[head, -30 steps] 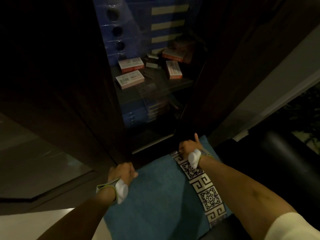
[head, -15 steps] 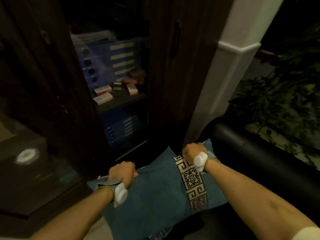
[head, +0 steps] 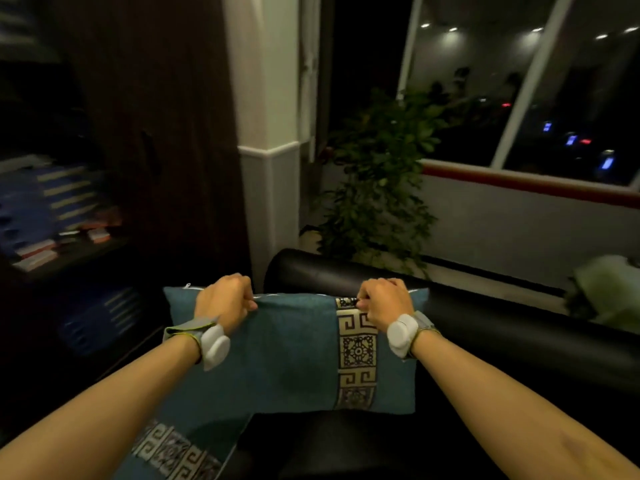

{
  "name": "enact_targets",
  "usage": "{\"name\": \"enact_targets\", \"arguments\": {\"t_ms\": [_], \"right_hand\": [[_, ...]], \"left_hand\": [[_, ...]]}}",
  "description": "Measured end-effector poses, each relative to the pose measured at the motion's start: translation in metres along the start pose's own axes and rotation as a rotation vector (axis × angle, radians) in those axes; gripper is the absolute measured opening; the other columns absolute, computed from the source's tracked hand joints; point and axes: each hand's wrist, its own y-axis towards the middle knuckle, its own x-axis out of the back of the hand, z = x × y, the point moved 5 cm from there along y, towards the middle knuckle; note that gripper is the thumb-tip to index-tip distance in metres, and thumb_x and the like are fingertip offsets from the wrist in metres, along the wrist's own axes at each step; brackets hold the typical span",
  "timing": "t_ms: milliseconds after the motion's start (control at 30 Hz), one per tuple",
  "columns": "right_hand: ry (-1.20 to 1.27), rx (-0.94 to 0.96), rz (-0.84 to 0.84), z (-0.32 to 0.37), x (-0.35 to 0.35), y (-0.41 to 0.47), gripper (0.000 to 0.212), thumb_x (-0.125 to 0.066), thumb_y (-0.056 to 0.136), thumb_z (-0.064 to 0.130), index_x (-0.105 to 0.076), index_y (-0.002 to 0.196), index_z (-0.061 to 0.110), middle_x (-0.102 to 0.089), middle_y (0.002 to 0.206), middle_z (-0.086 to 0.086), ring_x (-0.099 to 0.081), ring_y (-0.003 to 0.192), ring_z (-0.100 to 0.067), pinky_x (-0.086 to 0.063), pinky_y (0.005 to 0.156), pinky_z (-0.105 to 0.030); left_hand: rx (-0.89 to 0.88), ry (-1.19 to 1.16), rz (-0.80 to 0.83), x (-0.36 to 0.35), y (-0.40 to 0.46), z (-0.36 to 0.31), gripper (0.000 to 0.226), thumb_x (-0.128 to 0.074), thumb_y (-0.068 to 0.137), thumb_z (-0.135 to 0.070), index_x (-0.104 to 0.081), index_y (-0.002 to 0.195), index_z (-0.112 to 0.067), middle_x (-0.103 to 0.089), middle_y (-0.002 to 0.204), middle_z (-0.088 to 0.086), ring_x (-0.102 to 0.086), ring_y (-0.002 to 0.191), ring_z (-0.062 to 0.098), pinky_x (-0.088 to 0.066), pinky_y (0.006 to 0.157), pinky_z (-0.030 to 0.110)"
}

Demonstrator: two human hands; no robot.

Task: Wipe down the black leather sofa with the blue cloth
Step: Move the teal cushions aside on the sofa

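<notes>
- While your left hand [head: 227, 299] and your right hand [head: 384, 301] both pinch the far top edge of the blue cushion [head: 294, 355], holding it upright over the black leather sofa [head: 485, 327], no hand is free for wiping.
- No blue cloth shows anywhere in the view, so I cannot tell where it is. You may lose time if you must search for it after you put the cushion down.
- A second cushion [head: 180, 445] lies near you at the left, partly under your left forearm. If you drop the first one on it, both can slide off the seat edge to the floor.
- Your grip is only on the seam, with the fingers curled over it. The cushion's weight hangs from that thin edge, so it can slip if you swing it fast.
- The potted plant [head: 377, 181] stands just behind the sofa arm at the far side. A wide swing of the cushion to the far right can hit its leaves.
- The room is dim and the leather is dark, so dust may be hard to see, and you can miss parts of the surface.
</notes>
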Motion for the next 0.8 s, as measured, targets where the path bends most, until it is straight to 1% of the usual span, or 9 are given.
{"name": "enact_targets", "arguments": {"t_ms": [100, 200, 300, 367, 467, 500, 600, 700, 800], "right_hand": [[0.019, -0.101, -0.051, -0.066, 0.029, -0.038, 0.01, -0.063, 0.09, 0.036, -0.061, 0.082, 0.032, -0.065, 0.089, 0.011, -0.057, 0.094, -0.01, -0.027, 0.102, -0.031], [0.015, -0.227, -0.073, -0.129, 0.05, -0.081, 0.012, -0.068, 0.087, 0.038, -0.061, 0.079, 0.032, -0.066, 0.087, 0.011, -0.057, 0.092, -0.009, -0.029, 0.1, -0.032], [-0.017, -0.324, -0.061, -0.187, 0.063, -0.123, 0.013, -0.069, 0.086, 0.039, -0.061, 0.078, 0.033, -0.063, 0.083, 0.014, -0.056, 0.091, -0.009, -0.027, 0.101, -0.032], [-0.056, -0.402, -0.034, -0.227, 0.071, -0.152, 0.012, -0.068, 0.085, 0.04, -0.061, 0.078, 0.033, -0.06, 0.084, 0.015, -0.056, 0.092, -0.009, -0.026, 0.1, -0.032], [-0.163, -0.47, -0.041, -0.28, 0.078, -0.193, 0.009, -0.067, 0.085, 0.038, -0.061, 0.082, 0.033, -0.056, 0.095, 0.014, -0.055, 0.095, -0.009, -0.026, 0.099, -0.032], [-0.195, -0.549, -0.048, -0.315, 0.084, -0.221, 0.008, -0.067, 0.085, 0.038, -0.061, 0.083, 0.033, -0.054, 0.097, 0.013, -0.054, 0.096, -0.009, -0.027, 0.099, -0.033], [-0.256, -0.596, -0.073, -0.345, 0.087, -0.248, 0.008, -0.068, 0.084, 0.038, -0.061, 0.083, 0.035, -0.051, 0.099, 0.012, -0.052, 0.097, -0.01, -0.032, 0.099, -0.035], [-0.251, -0.694, -0.074, -0.395, 0.089, -0.289, 0.007, -0.07, 0.083, 0.036, -0.064, 0.084, 0.033, -0.052, 0.102, 0.01, -0.052, 0.098, -0.012, -0.032, 0.099, -0.036], [-0.256, -0.746, -0.058, -0.453, 0.083, -0.327, 0.003, -0.066, 0.085, 0.032, -0.066, 0.088, 0.031, -0.053, 0.103, 0.008, -0.054, 0.1, -0.014, -0.032, 0.099, -0.036]], "left_hand": [[-0.171, -0.024, 0.031, -0.009, 0.013, -0.074, 0.024, -0.073, 0.084, -0.029, -0.053, 0.072, -0.028, -0.06, 0.089, -0.008, -0.059, 0.092, 0.02, -0.04, 0.07, 0.034], [-0.282, -0.052, 0.116, -0.027, 0.023, -0.142, 0.017, -0.073, 0.084, -0.027, -0.057, 0.077, -0.027, -0.07, 0.099, -0.011, -0.063, 0.099, 0.017, -0.043, 0.072, 0.03], [-0.38, -0.079, 0.156, -0.054, 0.025, -0.206, 0.014, -0.073, 0.085, -0.035, -0.061, 0.08, -0.03, -0.071, 0.103, -0.014, -0.065, 0.1, 0.018, -0.05, 0.077, 0.034], [-0.443, -0.118, 0.164, -0.078, 0.028, -0.254, 0.016, -0.073, 0.083, -0.039, -0.06, 0.077, -0.03, -0.071, 0.1, -0.017, -0.065, 0.097, 0.016, -0.051, 0.078, 0.035], [-0.546, -0.182, 0.208, -0.11, 0.029, -0.321, 0.017, -0.071, 0.083, -0.043, -0.059, 0.077, -0.031, -0.071, 0.096, -0.016, -0.064, 0.094, 0.013, -0.051, 0.078, 0.035], [-0.631, -0.177, 0.234, -0.131, 0.03, -0.37, 0.018, -0.071, 0.083, -0.044, -0.059, 0.077, -0.031, -0.071, 0.095, -0.015, -0.063, 0.094, 0.013, -0.05, 0.078, 0.035], [-0.689, -0.193, 0.269, -0.149, 0.02, -0.41, 0.02, -0.069, 0.084, -0.046, -0.059, 0.078, -0.03, -0.069, 0.092, -0.014, -0.06, 0.094, 0.012, -0.047, 0.08, 0.034], [-0.779, -0.187, 0.315, -0.184, 0.006, -0.474, 0.023, -0.068, 0.084, -0.047, -0.056, 0.076, -0.029, -0.067, 0.086, -0.013, -0.06, 0.089, 0.011, -0.045, 0.076, 0.032], [-0.816, -0.17, 0.385, -0.215, -0.011, -0.537, 0.023, -0.067, 0.084, -0.046, -0.055, 0.076, -0.028, -0.064, 0.081, -0.012, -0.059, 0.084, 0.01, -0.045, 0.072, 0.032]]}}
